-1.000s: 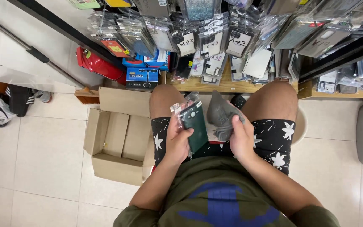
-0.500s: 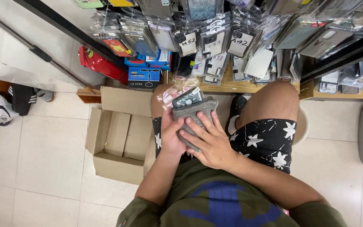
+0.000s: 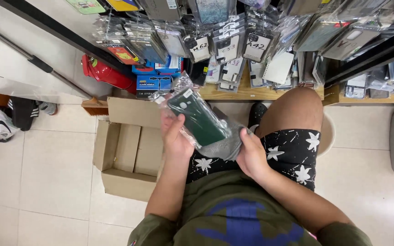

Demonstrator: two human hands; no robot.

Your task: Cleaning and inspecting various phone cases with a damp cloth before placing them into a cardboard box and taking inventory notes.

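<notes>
Over our lap, our left hand and right hand are both closed around a bagged green phone case. Left of it sits a cardboard box; beyond it hang packaged cases.

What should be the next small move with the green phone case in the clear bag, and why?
Probably slide the dark green case fully into its clear bag. The left hand grips the bagged case; the right hand holds grey pieces just beneath it, and the bag's end looks loose and crumpled.
</notes>
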